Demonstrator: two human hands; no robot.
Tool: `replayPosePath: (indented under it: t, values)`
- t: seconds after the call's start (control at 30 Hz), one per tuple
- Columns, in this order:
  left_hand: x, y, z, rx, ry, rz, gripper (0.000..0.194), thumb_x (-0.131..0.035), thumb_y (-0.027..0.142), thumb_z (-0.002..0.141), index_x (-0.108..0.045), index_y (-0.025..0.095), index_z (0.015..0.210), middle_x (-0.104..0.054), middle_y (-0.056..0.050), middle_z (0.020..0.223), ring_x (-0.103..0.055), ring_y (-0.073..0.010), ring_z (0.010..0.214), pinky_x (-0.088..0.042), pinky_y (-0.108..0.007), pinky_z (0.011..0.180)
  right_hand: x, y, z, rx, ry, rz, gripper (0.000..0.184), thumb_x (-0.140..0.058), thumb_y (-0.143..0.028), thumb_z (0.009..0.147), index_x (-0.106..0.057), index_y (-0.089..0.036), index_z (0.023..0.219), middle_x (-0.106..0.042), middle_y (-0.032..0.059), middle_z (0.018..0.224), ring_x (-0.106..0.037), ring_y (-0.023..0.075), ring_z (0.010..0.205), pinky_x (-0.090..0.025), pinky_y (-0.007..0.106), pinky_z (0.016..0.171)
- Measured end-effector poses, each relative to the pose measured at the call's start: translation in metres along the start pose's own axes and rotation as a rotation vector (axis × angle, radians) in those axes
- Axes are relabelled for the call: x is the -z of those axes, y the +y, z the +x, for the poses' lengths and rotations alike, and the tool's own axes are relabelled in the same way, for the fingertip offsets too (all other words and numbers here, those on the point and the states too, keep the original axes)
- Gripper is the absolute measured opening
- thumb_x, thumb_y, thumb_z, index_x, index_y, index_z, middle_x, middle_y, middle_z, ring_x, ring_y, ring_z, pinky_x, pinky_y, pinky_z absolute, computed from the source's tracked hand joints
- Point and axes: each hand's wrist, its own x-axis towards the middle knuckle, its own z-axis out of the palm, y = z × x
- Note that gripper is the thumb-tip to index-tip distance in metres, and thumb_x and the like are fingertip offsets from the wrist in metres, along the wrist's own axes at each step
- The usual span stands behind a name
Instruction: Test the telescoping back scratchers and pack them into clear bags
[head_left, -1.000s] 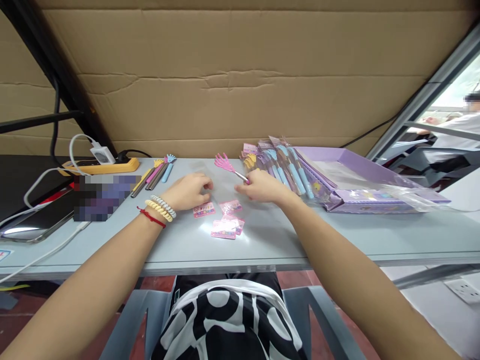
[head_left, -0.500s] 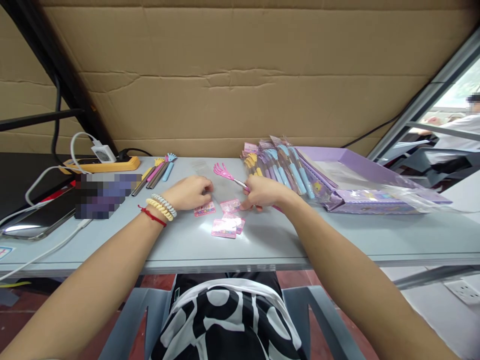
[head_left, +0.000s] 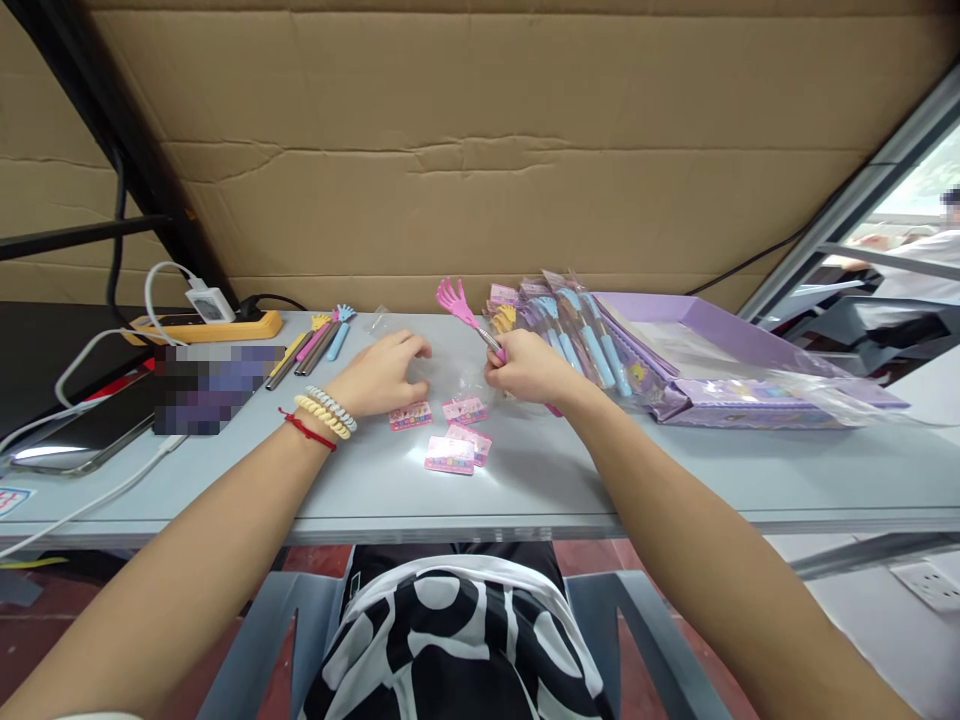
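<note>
A pink hand-shaped pen stands out against the brown cardboard wall. Pink cards lie on the pale grey counter. At right sits a lilac box; far left, an orange power strip.

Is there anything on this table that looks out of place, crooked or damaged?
Nothing looks damaged or spilled. The pink cards lie loosely, two overlapping at slightly different angles, in front of the hands. The right hand holds a pink hand-shaped pen tilted up; the left hand rests on the table.
</note>
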Motion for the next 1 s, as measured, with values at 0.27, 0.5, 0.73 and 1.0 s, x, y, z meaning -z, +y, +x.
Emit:
replayPosePath:
  t: [0.27, 0.5, 0.73, 1.0]
  values:
    - [-0.006, 0.002, 0.000, -0.064, 0.131, -0.050, 0.071, -0.064, 0.030, 0.068, -0.040, 0.015, 0.133, -0.045, -0.014, 0.136, -0.041, -0.0289, 0.127, -0.033, -0.042, 0.108, -0.006, -0.005, -0.003, 0.275, 0.261, 0.411, 0.024, -0.048, -0.014, 0.060, -0.026, -0.020, 0.056, -0.043, -0.0039, 0.059, -0.032, 0.0069, 0.055, -0.028, 0.024, 0.053]
    - [-0.012, -0.003, 0.002, 0.020, 0.152, 0.031, 0.063, -0.053, 0.029, 0.078, -0.037, 0.015, 0.136, -0.045, -0.015, 0.136, -0.041, -0.0316, 0.126, -0.033, -0.048, 0.106, -0.003, -0.002, -0.005, 0.322, 0.224, 0.710, 0.026, -0.052, -0.013, 0.057, -0.027, -0.021, 0.055, -0.044, -0.0030, 0.061, -0.046, 0.0081, 0.052, -0.034, 0.024, 0.049]
    - [-0.010, -0.006, 0.002, 0.077, 0.175, 0.050, 0.069, -0.054, 0.031, 0.076, -0.034, 0.015, 0.140, -0.042, -0.015, 0.138, -0.037, -0.0322, 0.129, -0.031, -0.048, 0.107, 0.002, 0.002, -0.003, 0.308, 0.169, 0.942, 0.028, -0.054, -0.010, 0.052, -0.028, -0.020, 0.056, -0.046, -0.0022, 0.064, -0.040, 0.0054, 0.048, -0.028, 0.021, 0.041]
    - [-0.007, -0.008, 0.001, 0.099, 0.047, 0.111, 0.038, -0.053, 0.030, 0.072, -0.056, 0.019, 0.108, -0.049, -0.012, 0.127, -0.042, -0.0313, 0.123, -0.033, -0.047, 0.100, 0.004, 0.003, 0.002, 0.129, 0.218, 0.891, 0.027, -0.052, -0.008, 0.049, -0.028, -0.020, 0.054, -0.042, -0.0042, 0.054, -0.037, 0.0045, 0.044, -0.027, 0.021, 0.041]
